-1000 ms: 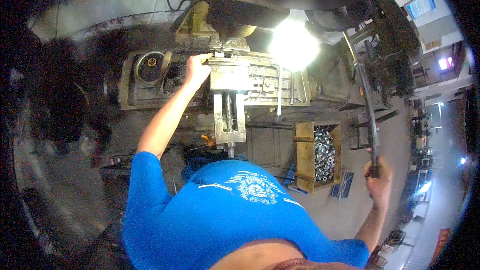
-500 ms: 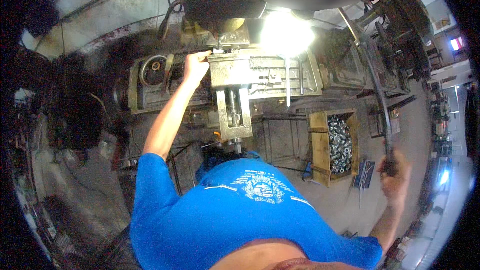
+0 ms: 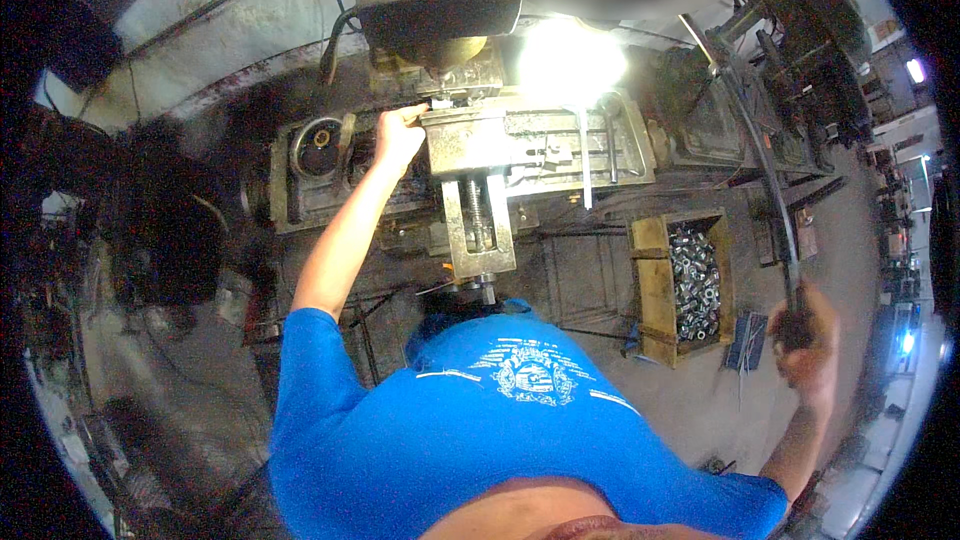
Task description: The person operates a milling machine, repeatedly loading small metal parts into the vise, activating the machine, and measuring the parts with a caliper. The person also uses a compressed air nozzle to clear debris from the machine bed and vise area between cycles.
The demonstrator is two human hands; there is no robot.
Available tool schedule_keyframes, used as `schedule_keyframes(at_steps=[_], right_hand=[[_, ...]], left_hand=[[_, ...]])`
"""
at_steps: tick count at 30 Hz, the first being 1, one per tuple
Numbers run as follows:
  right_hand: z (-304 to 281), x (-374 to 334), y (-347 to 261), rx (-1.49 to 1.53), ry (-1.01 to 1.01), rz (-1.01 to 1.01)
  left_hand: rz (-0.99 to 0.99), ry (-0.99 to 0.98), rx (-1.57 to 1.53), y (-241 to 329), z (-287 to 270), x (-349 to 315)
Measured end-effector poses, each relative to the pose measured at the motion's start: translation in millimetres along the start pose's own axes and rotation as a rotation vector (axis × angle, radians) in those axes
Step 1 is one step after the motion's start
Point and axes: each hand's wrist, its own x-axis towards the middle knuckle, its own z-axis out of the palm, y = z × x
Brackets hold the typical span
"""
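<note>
A long, curved lever (image 3: 774,180) is gripped at its lower end by the right hand (image 3: 806,335), at right of the frame, the fingers wrapped around it. At upper centre, the left hand (image 3: 398,138) is held at the far left corner of a metal vise (image 3: 468,145), its fingertips just beside a small bright piece (image 3: 440,104); whether the left grip is closed on that piece cannot be told. The vise is mounted on a long metal counter (image 3: 632,155), where a slim rod (image 3: 586,165) is seen to the right and a handwheel (image 3: 320,144) to the left. Part of the upper centre is washed out by a bright lamp (image 3: 572,60). Right of centre, metal nuts (image 3: 697,285) are piled in a wooden box (image 3: 652,285). A blue shirt (image 3: 520,430) is worn.
</note>
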Motion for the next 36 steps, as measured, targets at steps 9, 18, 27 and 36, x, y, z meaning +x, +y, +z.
schedule_keyframes(at_steps=[9, 18, 27, 36], right_hand=[[80.4, 22.6, 37.4, 0.115, -0.003, -0.025], [102.5, 28.4, 55.4, 0.206, -0.017, -0.035], [115.1, 35.4, 60.2, 0.416, -0.068, -0.035], [132.9, 40.8, 80.5, 0.43, -0.056, -0.054]], left_hand=[[-0.02, -0.013, -0.021, 8.4, -0.6, -7.0], [-0.046, -0.066, -0.007, 12.5, -2.1, -6.9], [0.034, -0.126, -0.049, -8.5, -13.2, 0.1], [-0.127, 0.09, -0.21, 7.3, -76.6, -118.4]])
